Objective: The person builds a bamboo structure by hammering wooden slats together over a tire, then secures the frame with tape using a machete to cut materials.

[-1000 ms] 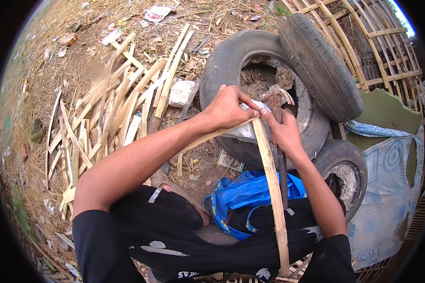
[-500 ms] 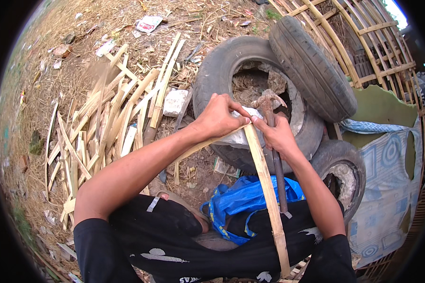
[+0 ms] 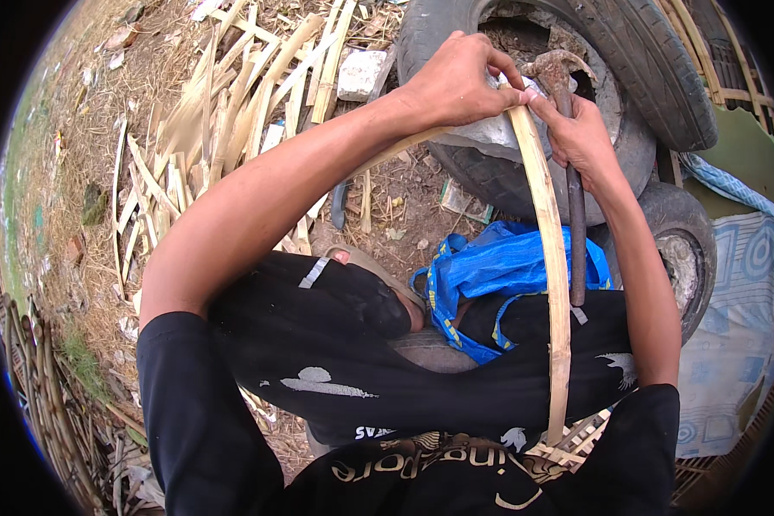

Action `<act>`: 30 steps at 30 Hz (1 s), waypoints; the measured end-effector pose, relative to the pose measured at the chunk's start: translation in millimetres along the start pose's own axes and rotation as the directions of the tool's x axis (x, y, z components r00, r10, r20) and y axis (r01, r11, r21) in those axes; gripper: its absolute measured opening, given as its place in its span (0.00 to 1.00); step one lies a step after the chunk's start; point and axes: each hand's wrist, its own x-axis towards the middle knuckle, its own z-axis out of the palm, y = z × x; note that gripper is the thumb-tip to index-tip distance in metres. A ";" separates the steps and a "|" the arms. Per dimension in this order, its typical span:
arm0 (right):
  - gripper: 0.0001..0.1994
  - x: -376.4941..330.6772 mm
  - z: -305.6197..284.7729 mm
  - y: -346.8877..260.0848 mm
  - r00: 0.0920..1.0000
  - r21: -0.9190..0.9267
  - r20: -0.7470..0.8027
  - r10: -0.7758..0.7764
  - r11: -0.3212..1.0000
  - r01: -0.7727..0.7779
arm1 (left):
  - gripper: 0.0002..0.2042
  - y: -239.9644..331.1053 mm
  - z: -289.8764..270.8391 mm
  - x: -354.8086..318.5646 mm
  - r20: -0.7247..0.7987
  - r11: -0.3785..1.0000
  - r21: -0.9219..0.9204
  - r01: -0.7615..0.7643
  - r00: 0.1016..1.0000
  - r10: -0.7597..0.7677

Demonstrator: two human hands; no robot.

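My left hand (image 3: 466,82) is closed, its thumb and fingertips pinching the far end of a long split-bamboo strip (image 3: 550,258). This strip runs back toward me over my lap. A second bamboo strip (image 3: 397,150) meets it at the fingertips and passes under my left forearm, partly hidden. My right hand (image 3: 583,142) is wrapped round a claw hammer (image 3: 577,232), head up and handle pointing back to my knee. Its thumb and finger press at the strips' joined end, beside the left fingertips. Anything small between the fingertips is hidden.
Beyond the hands lies a tyre (image 3: 456,168) with a whitish block in it; another tyre (image 3: 641,64) leans on it. A smaller tyre (image 3: 701,224) is at right. A blue bag (image 3: 507,267) lies by my legs. Bamboo strips (image 3: 241,112) are piled at left.
The view has tilted toward my body, so hands, tyres and strips appear higher and farther right. Both hands keep the same hold on the strips and hammer.
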 end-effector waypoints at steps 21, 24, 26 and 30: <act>0.23 -1.6 3.7 -5.4 0.999 0.214 0.032 0.006 0.977 -0.013 | 0.15 -1.6 1.1 1.5 -0.028 0.994 -0.062 0.089 0.995 -0.091; 0.25 -0.9 11.0 -8.6 0.999 0.234 0.038 0.018 0.972 -0.026 | 0.14 -8.1 -2.2 -8.3 -0.090 0.996 -0.057 0.067 0.993 -0.072; 0.25 -3.1 3.0 -6.0 0.998 0.234 0.043 0.039 0.971 -0.048 | 0.13 -2.9 3.9 -1.9 -0.066 0.994 -0.092 0.054 0.996 -0.060; 0.24 -8.9 -6.3 -5.5 0.996 0.377 0.062 0.066 0.922 -0.085 | 0.11 4.1 8.1 -2.3 -0.091 0.998 -0.056 0.010 0.996 -0.015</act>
